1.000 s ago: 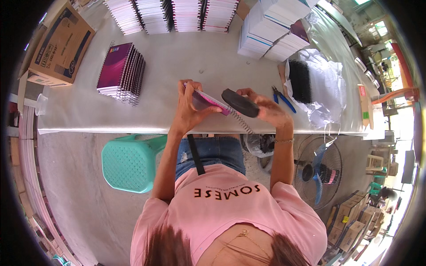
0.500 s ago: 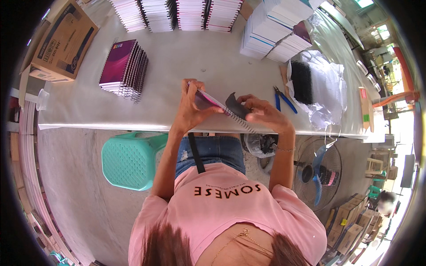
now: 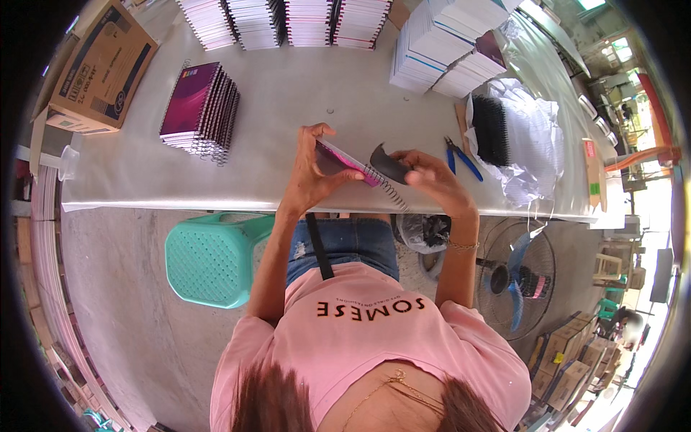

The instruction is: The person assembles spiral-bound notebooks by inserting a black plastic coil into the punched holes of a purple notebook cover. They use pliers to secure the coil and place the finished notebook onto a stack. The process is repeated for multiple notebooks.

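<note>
My left hand [image 3: 309, 169] grips a slim notebook [image 3: 348, 163] with a purple-pink cover, fingers on its far side and thumb on the near edge. The notebook is tilted almost edge-on above the front of the table. A dark wire coil [image 3: 389, 190] runs along one edge, and its loose end sticks out past the notebook toward the table's front edge. Between the fingers of my right hand [image 3: 430, 178] is a curved black strip [image 3: 389, 167], close beside the coil. Whether the strip touches the coil I cannot tell. The right fingertips are slightly blurred.
A stack of coil-bound purple notebooks [image 3: 194, 108] stands at left, near a cardboard box [image 3: 104, 72]. Blue-handled cutters [image 3: 462, 158] lie right, beside black coils [image 3: 489, 129] on crumpled white wrapping [image 3: 529, 137]. Book stacks [image 3: 309, 21] line the back. Below are a green stool [image 3: 209, 259] and a fan [image 3: 515, 277].
The notebook has turned a little, and more of its pink edge shows. The coil's loose end has swung slightly left and up. The black strip has shifted slightly away from the coil.
</note>
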Demonstrator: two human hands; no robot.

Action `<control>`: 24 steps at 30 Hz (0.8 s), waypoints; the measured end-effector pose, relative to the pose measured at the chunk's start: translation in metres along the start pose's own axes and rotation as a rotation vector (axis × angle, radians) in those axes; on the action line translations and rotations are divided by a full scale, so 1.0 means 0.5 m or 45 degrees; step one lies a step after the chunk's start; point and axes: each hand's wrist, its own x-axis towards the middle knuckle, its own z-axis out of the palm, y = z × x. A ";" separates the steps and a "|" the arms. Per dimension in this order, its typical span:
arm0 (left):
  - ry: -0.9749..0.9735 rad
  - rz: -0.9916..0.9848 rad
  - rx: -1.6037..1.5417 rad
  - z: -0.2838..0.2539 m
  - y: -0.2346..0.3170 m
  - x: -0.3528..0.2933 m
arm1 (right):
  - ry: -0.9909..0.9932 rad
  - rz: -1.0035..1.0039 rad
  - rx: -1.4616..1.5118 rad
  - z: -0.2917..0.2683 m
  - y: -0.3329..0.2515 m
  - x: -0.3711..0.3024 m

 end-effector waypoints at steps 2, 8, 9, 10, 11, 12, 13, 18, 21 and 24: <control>-0.004 -0.036 -0.009 -0.001 0.002 -0.001 | -0.140 0.047 0.335 -0.002 0.013 -0.007; -0.005 -0.039 -0.073 0.002 -0.001 -0.002 | -0.023 -0.082 0.138 0.010 0.017 -0.008; -0.004 -0.046 -0.092 0.003 -0.003 -0.002 | -0.006 -0.082 0.195 0.009 0.018 -0.007; -0.005 -0.050 -0.114 0.004 -0.004 -0.001 | 0.015 -0.082 0.250 0.004 0.018 -0.005; -0.014 -0.062 -0.128 0.004 -0.004 -0.002 | 0.036 -0.083 0.306 0.001 0.017 -0.005; -0.023 -0.075 -0.143 0.003 -0.005 -0.003 | -0.027 -0.113 0.454 0.002 0.020 -0.010; -0.030 -0.090 -0.157 0.002 -0.006 -0.005 | -0.093 -0.142 0.601 0.005 0.023 -0.017; -0.042 -0.119 -0.203 0.006 -0.001 -0.006 | 0.075 -0.112 0.143 0.011 0.008 -0.007; -0.033 -0.093 -0.223 0.008 -0.005 -0.004 | -0.061 -0.156 0.437 0.006 0.022 -0.011; -0.049 -0.119 -0.236 0.005 0.006 -0.009 | 0.096 -0.143 -0.054 0.011 0.010 -0.006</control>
